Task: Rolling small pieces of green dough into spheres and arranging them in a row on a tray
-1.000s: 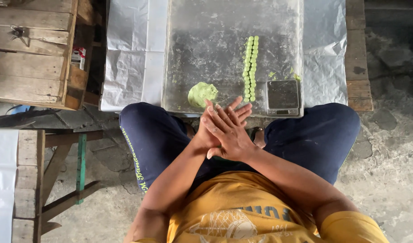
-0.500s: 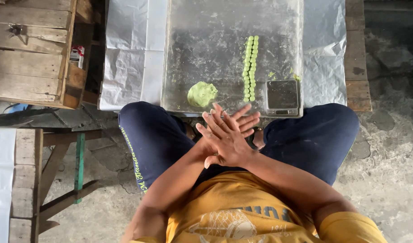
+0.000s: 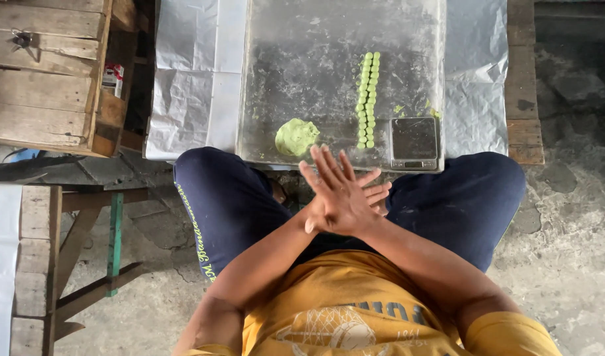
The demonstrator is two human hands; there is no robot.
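My two hands are pressed palm to palm over my lap, just in front of the metal tray. My right hand lies on top with its fingers spread and pointing up-left. Under it is my left hand, of which only the fingertips show, pointing right. Anything between the palms is hidden. On the tray, a lump of green dough sits near the front edge. Beside it runs a double row of several small green balls. A small digital scale stands at the tray's front right corner.
The tray rests on a white plastic sheet over a low platform. A wooden crate with a small carton at its side stands at the left. A wooden bench frame is at the lower left. Rough concrete floor lies to the right.
My palms have slid against each other. The top hand's fingers have swung from pointing right to pointing up-left. The tray and dough have not moved.
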